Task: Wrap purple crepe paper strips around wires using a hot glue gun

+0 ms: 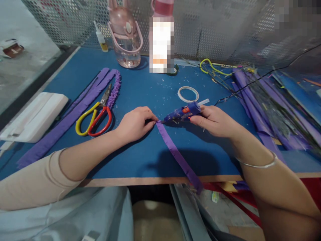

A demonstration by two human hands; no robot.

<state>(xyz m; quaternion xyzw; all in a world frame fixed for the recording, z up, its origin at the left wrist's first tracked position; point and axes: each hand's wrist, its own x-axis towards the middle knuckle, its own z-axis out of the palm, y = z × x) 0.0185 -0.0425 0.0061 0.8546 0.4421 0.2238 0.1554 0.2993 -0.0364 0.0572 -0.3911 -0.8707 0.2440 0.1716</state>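
Observation:
My left hand (137,124) pinches the upper end of a narrow purple strip (176,152), which runs down over the table's front edge. In my right hand (216,121) is a blue hot glue gun (182,112) with a clear glue stick out of its back. Its nozzle points left and meets or nearly meets the strip close to my left fingertips; contact is too small to tell. Left of my left hand lie scissors (100,115) with one yellow and one red handle. Beside them are long purple strips (72,115), one of them gathered into ruffles.
On the blue table (140,90) lie a white tape roll (188,94) and a white box (35,115). A clear pink bottle (127,42), a small glue bottle (101,38) and a blurred-out screen (162,43) stand at the back. Purple material (260,100) and a black cord (263,78) are at right.

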